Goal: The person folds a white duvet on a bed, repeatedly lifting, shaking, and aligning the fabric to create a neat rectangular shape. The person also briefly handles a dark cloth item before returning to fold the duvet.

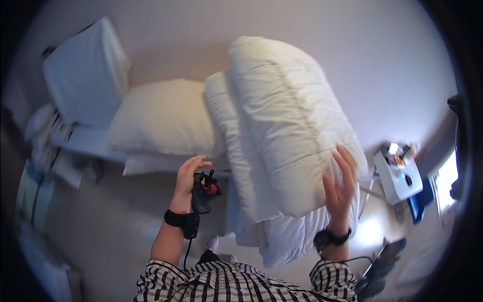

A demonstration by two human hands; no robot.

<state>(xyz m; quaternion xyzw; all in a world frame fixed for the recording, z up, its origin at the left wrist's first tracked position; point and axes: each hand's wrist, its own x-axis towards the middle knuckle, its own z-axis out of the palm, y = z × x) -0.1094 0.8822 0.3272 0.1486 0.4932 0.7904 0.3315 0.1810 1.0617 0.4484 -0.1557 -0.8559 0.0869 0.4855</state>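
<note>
Before me lies a thick white quilted duvet (279, 124), folded over in layers, its near end hanging past the bed's edge. My right hand (341, 181) is over its right side, fingers spread and blurred; contact with the cloth is unclear. To the left of the duvet, my left hand (186, 175) hovers near the bed's front edge, fingers bent and thumb apart. Right beside that palm is a black item with dark red parts (205, 192); whether it touches the hand cannot be told. A white pillow (166, 117) rests against the duvet's left side.
A cloth-covered upright panel (85, 71) stands at the bed's left end. On the right is a small white table (400, 181) bearing several small items, with a blue object (420, 202) beside it. Dark folded material (385, 264) is at lower right. Cables run from both wrist bands.
</note>
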